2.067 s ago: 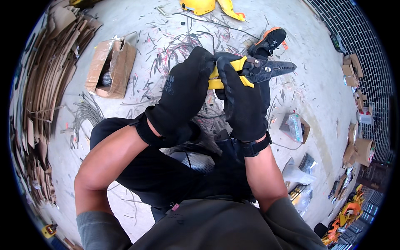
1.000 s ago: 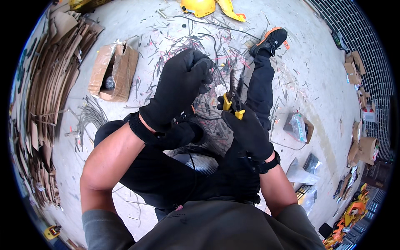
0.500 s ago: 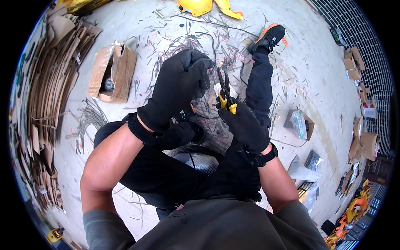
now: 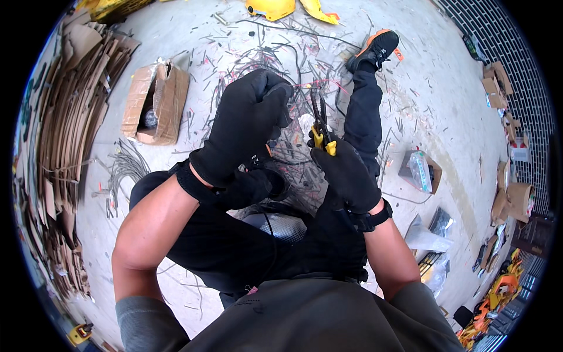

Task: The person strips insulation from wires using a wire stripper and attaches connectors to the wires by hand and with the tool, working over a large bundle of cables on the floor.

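Observation:
My left hand [image 4: 241, 120], in a black glove, is closed in a fist above the littered floor. Whatever its fingers hold, if anything, is hidden. A thin pink-red strand [image 4: 328, 83] shows just right of the fist; I cannot tell whether it touches the hand or lies on the floor. My right hand [image 4: 347, 175], also gloved, is wrapped round yellow-handled pliers [image 4: 324, 139]. The dark jaws point away from me, slightly apart, a little to the right of my left fist.
Cut cable pieces [image 4: 258, 61] litter the floor ahead. An open cardboard box [image 4: 170, 105] stands left, beside a bundle of grey cables [image 4: 130, 161] and stacked flattened cardboard [image 4: 76, 135]. My outstretched leg [image 4: 362, 111] is at right. A yellow helmet [image 4: 271, 8] lies at the far edge.
The pliers have shifted slightly right, away from my left fist. My left hand stays closed in nearly the same place. The whole view has moved a little.

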A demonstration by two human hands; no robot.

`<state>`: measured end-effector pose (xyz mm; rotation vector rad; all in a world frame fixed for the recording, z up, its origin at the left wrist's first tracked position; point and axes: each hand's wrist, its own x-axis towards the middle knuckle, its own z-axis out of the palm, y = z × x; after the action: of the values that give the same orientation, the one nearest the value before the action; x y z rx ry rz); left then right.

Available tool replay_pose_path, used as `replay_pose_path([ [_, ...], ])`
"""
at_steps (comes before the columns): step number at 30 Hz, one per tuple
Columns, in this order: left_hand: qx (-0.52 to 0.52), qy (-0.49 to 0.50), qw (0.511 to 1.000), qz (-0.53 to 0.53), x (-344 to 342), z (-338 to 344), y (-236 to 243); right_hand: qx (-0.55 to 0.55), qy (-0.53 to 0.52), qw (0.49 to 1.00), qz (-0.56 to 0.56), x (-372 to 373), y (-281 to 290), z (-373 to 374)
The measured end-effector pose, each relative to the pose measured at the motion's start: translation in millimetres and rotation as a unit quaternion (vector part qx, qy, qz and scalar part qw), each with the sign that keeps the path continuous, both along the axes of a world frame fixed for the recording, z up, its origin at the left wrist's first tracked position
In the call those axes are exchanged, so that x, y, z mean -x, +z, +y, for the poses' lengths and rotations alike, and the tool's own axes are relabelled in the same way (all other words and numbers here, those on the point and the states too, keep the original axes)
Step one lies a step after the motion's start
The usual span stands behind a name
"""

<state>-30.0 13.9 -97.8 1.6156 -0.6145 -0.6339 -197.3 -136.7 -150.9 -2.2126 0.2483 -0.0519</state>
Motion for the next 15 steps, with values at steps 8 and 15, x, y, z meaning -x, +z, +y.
replay_pose_path([
  [8, 0.001, -0.024, 0.999, -0.043, 8, -3, -7, 0.029, 0.013, 0.999, -0.027, -3, -5, -10],
  [15, 0.007, 0.007, 0.996, -0.086, 2, 0, -4, 0.001, 0.016, 0.999, -0.031, 1, -10, -4],
])
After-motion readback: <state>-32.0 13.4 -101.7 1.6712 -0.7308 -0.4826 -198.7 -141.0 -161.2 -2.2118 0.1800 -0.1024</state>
